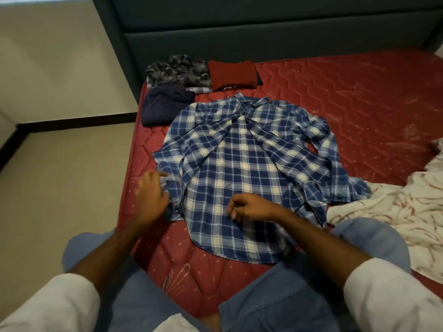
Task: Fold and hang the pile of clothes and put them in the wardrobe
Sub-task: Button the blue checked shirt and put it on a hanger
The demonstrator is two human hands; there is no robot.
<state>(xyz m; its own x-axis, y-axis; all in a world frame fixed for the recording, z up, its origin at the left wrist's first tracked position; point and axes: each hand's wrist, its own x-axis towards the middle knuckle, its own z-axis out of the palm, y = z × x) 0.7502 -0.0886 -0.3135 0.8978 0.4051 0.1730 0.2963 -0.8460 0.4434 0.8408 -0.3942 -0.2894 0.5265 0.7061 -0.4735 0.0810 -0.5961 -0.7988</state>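
A blue and white plaid shirt [239,168] is laid flat, back upward, at the centre of a red quilted mattress [359,97], with its collar toward 12 o'clock and its hem toward 6 o'clock. The sleeve at 3 o'clock is bunched and trails toward a white patterned sheet [395,212], whose edge it touches.

The left hand [151,197] is placed at 9 o'clock of the shirt, on the cuff end of the near sleeve. Its fingers are curled into the cloth there; the hand is blurred, so the grip is judged probable only. The right hand [249,208] is held over the lower back panel near 6 o'clock, fingers loosely curled. Whether cloth is pinched beneath it cannot be told.

Three folded garments are set at 11 o'clock, apart from the shirt: a grey camouflage garment [178,71] at the mattress corner, a dark navy garment [165,104] just before it, and a dark red garment [232,74] beside the camouflage one. A dark padded headboard [263,27] stands at 12 o'clock.
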